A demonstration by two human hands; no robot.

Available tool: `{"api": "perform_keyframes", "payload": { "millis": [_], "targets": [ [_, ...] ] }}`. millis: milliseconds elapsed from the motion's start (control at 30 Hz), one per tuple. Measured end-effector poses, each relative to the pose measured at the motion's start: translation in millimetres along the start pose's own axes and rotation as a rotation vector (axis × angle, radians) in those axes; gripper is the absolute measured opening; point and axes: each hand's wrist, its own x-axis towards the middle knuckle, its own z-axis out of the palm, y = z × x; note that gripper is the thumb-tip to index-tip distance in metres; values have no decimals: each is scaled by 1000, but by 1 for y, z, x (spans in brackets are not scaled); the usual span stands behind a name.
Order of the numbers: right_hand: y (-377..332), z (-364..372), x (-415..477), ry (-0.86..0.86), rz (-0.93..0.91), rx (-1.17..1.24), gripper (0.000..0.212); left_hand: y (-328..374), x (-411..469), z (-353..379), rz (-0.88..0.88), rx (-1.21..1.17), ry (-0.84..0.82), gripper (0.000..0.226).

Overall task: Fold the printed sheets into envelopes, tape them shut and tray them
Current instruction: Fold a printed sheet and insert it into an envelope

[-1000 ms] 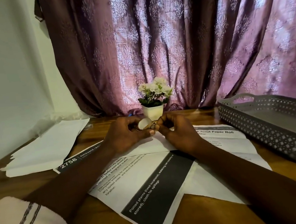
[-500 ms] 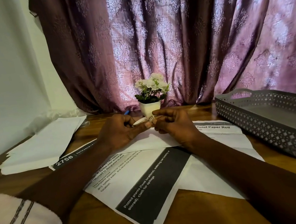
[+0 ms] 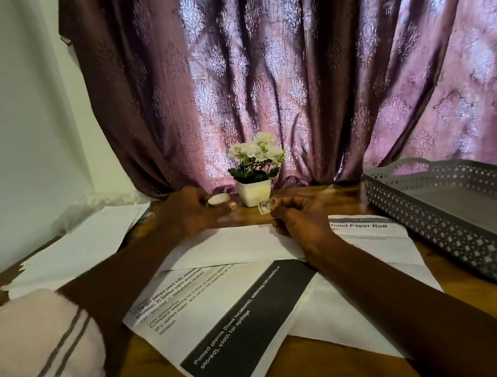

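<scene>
While the left hand (image 3: 191,210) grips the tape roll (image 3: 219,199), the right hand (image 3: 300,222) pinches a torn tape piece (image 3: 267,206), so the taping step is in hand: next, press it over the folded sheet (image 3: 233,247).

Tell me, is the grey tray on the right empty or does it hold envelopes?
Empty. The tray shows only its bare grey floor; no envelope lies inside it.

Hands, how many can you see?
2. The left hand holds a small white tape roll beside the white flower pot; the right hand pinches a tape piece.
</scene>
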Motion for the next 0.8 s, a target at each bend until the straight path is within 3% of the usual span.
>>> {"api": "perform_keyframes", "payload": {
  "millis": [100, 200, 333, 467, 633, 800],
  "targets": [
    [5, 0, 5, -56, -1, -28, 21, 2, 29, 2, -108, 132, -84, 68],
    [9, 2, 11, -92, 4, -56, 19, 2, 29, 18, -91, 257, -151, 61],
    [15, 8, 17, -118, 8, -121, 18, 7, 12, 33, -53, 469, -32, 67],
    [13, 6, 17, -112, -3, -147, 15, 23, 5, 18, 13, 389, 16, 68],
    [0, -7, 15, -135, -14, -109, 17, 34, -29, 19, 291, 183, 42, 24],
    [-23, -41, 19, -109, -113, -269, 17, 21, -32, 36, 445, 164, -21, 37]
  ]
}}
